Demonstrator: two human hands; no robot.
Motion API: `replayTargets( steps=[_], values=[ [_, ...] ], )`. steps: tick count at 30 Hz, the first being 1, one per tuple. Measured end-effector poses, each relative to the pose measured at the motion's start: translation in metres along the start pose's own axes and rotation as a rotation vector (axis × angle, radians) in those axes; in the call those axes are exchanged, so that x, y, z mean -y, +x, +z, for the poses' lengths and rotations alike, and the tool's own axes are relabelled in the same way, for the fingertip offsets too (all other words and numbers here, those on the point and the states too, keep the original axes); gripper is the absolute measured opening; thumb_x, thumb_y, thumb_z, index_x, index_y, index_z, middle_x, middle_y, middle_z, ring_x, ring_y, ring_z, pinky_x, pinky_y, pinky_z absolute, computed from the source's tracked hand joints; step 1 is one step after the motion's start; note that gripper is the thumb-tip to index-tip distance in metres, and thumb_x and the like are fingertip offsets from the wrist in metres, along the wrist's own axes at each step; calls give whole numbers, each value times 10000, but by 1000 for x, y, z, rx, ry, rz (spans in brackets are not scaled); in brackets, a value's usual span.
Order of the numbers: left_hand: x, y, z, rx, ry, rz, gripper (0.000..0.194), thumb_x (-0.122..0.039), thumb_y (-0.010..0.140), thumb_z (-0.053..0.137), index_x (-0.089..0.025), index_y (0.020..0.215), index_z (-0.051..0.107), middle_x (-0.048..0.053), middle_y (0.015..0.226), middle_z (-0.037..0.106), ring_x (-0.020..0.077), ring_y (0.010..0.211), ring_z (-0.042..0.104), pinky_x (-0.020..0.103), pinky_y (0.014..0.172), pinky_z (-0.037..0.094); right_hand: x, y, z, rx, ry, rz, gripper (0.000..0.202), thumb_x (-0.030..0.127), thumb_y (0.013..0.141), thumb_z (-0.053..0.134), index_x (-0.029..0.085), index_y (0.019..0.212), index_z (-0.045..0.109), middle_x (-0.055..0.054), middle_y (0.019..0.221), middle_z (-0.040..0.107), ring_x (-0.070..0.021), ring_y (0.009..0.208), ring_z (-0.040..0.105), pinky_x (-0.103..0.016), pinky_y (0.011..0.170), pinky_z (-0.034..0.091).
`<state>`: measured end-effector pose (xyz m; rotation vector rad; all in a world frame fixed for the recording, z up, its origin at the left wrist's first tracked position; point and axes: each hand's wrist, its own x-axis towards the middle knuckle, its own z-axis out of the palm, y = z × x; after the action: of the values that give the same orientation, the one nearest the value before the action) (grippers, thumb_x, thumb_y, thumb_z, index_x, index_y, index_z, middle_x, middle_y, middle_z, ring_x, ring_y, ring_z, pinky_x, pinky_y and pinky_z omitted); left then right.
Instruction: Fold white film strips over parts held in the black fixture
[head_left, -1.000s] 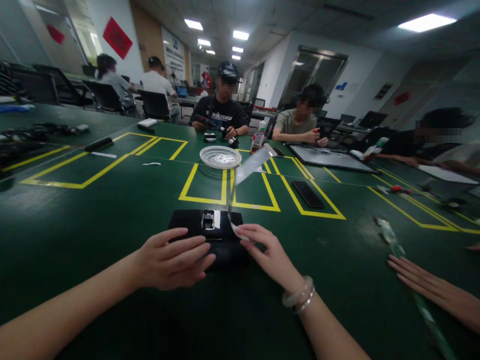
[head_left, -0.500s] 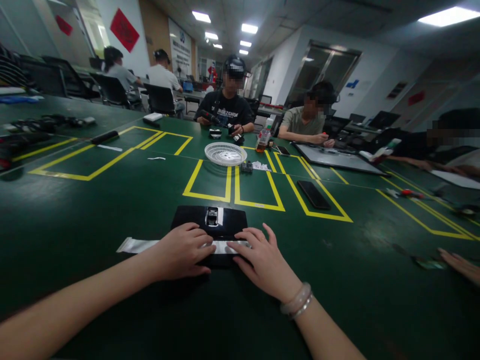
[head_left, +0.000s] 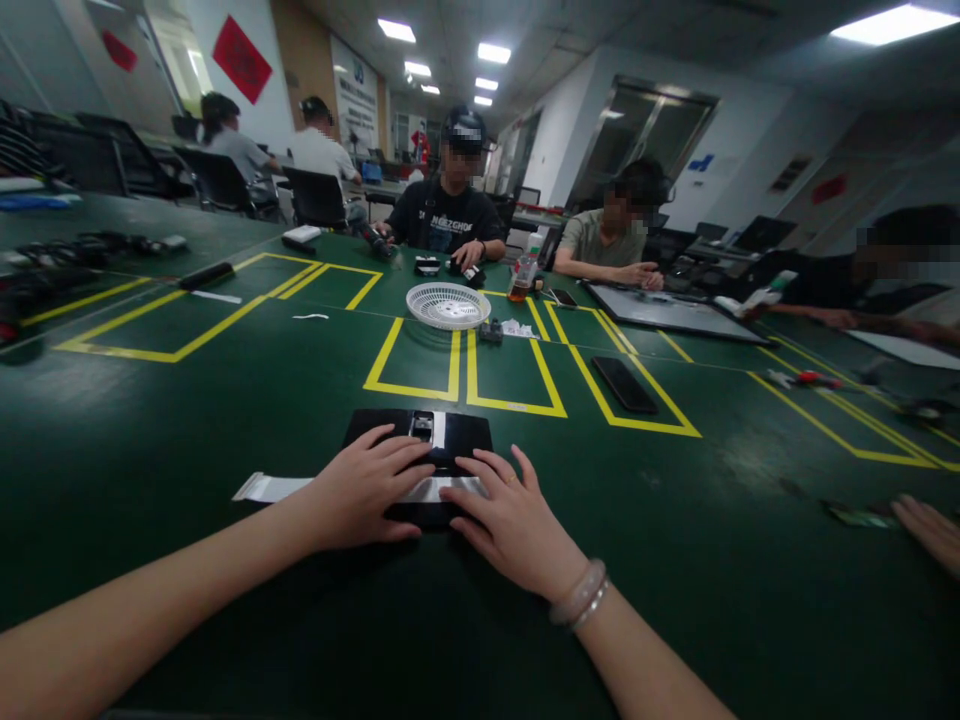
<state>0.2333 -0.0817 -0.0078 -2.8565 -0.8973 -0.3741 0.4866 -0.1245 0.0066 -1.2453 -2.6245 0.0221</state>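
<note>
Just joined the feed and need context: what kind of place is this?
Probably an electronics assembly or training workshop: a green work table marked with yellow tape rectangles, a dark flat device under both hands, and other seated people handling small parts.

Hidden or cut off: device (head_left: pixel 450 432) near half and strip (head_left: pixel 270 488) middle under both hands; co-worker's hand (head_left: pixel 930 528) cut by right edge; far tabletop (head_left: pixel 150 420) clutter (head_left: pixel 90 250) indistinct.

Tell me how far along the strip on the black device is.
Done: the pale strip lies flat across the black device. In hand: left hand and right hand both rest flat on it. Left: the strip's left end overhangs onto the green table.
</note>
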Motion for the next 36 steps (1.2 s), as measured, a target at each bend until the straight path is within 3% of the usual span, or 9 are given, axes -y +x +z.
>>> replayTargets(
  steps=[3,10,14,17,21,26,31,36],
  values=[
    [4,-1,4,21,-7,-78,892,-697,780,698,-133,1437,482,182,1431,456,364,1317,432,535,1176,197,-4,0,-3,-55,3,38,433,386,978,495,332,1407,478,-66,1449,522,-277,1376,398,-611,1155,185],
    [18,2,-11,33,-93,-97,864,-598,797,718,-137,1463,419,147,1336,543,313,1242,505,528,1209,100,-15,-2,-7,-136,24,108,472,362,983,480,327,1449,419,-53,1450,524,-270,1373,394,-570,1161,157],
    [58,-11,-33,-50,-48,-281,733,-589,845,642,-176,1421,458,114,1213,611,317,1163,550,569,1189,114,-16,-2,-8,-120,41,111,469,349,981,488,320,1444,420,-50,1446,526,-269,1376,385,-575,1162,137],
    [96,-28,-42,-119,-1,-468,691,-622,867,584,-141,1358,513,127,1134,630,337,1079,581,603,1137,224,-15,-2,-8,-103,55,107,472,342,974,503,317,1438,422,-57,1435,535,-270,1367,396,-581,1160,142],
    [124,-42,-23,-31,-65,-551,970,-751,813,575,-50,1459,395,217,1426,434,387,1270,451,531,1087,358,-15,-1,-6,-89,64,106,481,334,968,515,313,1439,421,-65,1424,542,-272,1356,414,-588,1155,167],
    [127,-37,12,148,-33,-586,1053,-770,803,533,-74,1547,266,193,1549,244,383,1412,263,597,1150,200,-16,0,-5,-86,53,106,474,334,967,517,314,1433,429,-57,1426,540,-269,1362,411,-589,1155,180],
    [139,-28,22,201,-2,-610,1041,-739,843,499,-61,1572,198,172,1566,201,356,1437,214,540,1182,153,-16,0,-5,-85,64,106,469,336,970,512,321,1432,432,-52,1424,543,-266,1358,417,-590,1158,180],
    [160,-15,20,238,-25,-586,1058,-720,837,518,-29,1567,187,199,1547,240,372,1420,248,566,1168,151,-16,-1,-4,-76,73,88,480,331,966,524,327,1436,430,-47,1413,554,-267,1357,419,-598,1157,199]
  ],
)
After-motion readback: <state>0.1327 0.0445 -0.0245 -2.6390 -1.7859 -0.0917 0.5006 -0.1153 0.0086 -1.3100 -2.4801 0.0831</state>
